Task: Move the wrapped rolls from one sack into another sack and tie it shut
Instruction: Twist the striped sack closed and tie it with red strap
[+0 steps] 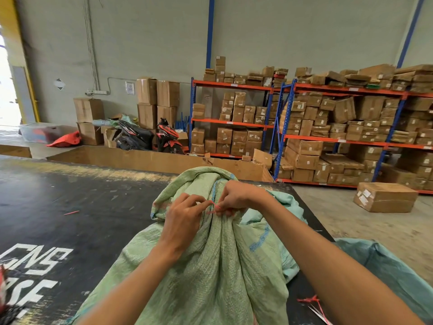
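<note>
Fingertips of the left hand and right hand pinch a thin red plastic string around the bunched neck of the pale green woven sack on the black table

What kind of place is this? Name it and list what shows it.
Most likely a warehouse or stockroom. Blue-and-orange steel racking is packed with labelled cardboard boxes, more cartons are stacked against the bare wall, and a woven green sack lies on a black work table.
</note>
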`<state>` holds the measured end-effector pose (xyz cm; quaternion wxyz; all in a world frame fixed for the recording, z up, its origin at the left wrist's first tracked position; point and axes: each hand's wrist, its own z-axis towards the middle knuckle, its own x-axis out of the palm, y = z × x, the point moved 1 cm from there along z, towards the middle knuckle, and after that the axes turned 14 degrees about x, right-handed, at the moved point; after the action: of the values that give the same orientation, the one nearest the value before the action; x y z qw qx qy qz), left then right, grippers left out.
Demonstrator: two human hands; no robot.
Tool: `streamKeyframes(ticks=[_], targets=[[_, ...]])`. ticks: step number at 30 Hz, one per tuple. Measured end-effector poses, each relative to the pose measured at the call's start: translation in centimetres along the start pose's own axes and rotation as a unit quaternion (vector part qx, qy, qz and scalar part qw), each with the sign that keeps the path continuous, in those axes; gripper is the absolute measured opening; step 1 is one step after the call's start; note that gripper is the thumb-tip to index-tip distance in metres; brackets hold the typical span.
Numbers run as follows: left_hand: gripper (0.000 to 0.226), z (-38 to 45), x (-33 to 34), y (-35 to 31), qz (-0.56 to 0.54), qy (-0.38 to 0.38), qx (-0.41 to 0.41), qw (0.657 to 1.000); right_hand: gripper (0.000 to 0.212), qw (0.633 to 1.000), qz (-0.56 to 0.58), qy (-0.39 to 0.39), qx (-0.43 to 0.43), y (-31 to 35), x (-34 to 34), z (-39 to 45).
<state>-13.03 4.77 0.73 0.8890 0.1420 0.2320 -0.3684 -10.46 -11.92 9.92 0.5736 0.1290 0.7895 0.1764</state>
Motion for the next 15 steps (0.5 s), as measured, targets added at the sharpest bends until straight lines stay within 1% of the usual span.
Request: streamKeyframes(ticks=[4, 6, 9, 12, 15], targets=[[0.035, 0.0, 0.1, 0.1, -0.104, 0.042, -0.054, 0.992, 0.019, 0.999, 0.026, 0.044, 0.002, -0.2, -0.5, 0.0], [0.038, 0.2, -0.2, 0.3, -0.129, 0.058, -0.059, 0.988, 0.018, 0.998, 0.035, 0.055, -0.003, -0.5, -0.5, 0.2], [0.03, 0.5, -0.6, 0.9, -0.127, 0.061, -0.039, 0.989, 0.017, 0.996, 0.06, 0.072, -0.003, -1.0, -0.5, 0.5], [0.029, 0.5, -0.6, 1.1, -0.128, 0.069, -0.032, 0.989, 0.019, 0.992, 0.081, 0.098, -0.005, -1.5, -0.3, 0.6], [0.024, 0.5, -0.5, 1.2, -0.131, 0.064, -0.028, 0.989, 0.022, 0.989, 0.094, 0.111, -0.003, -2.0, -0.2, 0.7]])
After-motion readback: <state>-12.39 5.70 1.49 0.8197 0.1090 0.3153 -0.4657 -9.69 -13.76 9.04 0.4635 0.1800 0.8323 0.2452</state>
